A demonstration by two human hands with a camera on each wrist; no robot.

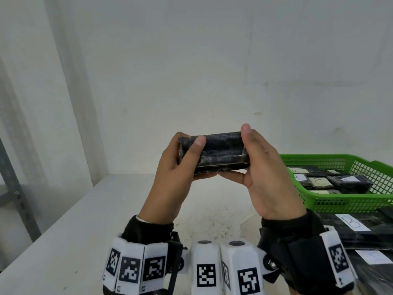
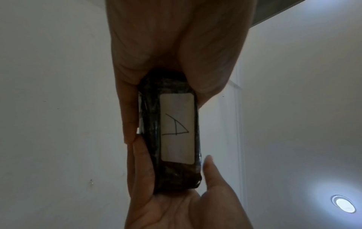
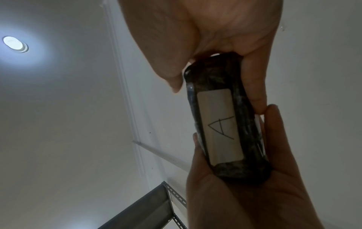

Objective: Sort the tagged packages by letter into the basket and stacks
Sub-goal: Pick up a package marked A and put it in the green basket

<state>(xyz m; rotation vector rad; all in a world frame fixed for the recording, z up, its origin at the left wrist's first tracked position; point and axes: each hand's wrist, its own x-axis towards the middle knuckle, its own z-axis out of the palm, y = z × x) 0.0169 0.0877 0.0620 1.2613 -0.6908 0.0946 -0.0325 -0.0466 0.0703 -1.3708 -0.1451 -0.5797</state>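
Both hands hold one black-wrapped package (image 1: 221, 152) up in the air above the white table (image 1: 85, 220). My left hand (image 1: 182, 158) grips its left end, thumb on the near face. Around its right end curls my right hand (image 1: 255, 162), thumb standing over the top edge. The package's white tag (image 2: 177, 128) faces away from me and bears a hand-drawn letter A; the right wrist view shows the same tag (image 3: 221, 128). A green basket (image 1: 340, 201) at the right holds several tagged black packages (image 1: 348, 182).
In front of the basket, at the table's right edge, lies a black package with a B tag (image 1: 354, 223), and another tagged package (image 1: 374, 257) lies nearer me. A grey metal post (image 1: 12, 184) stands at the far left. White wall behind.
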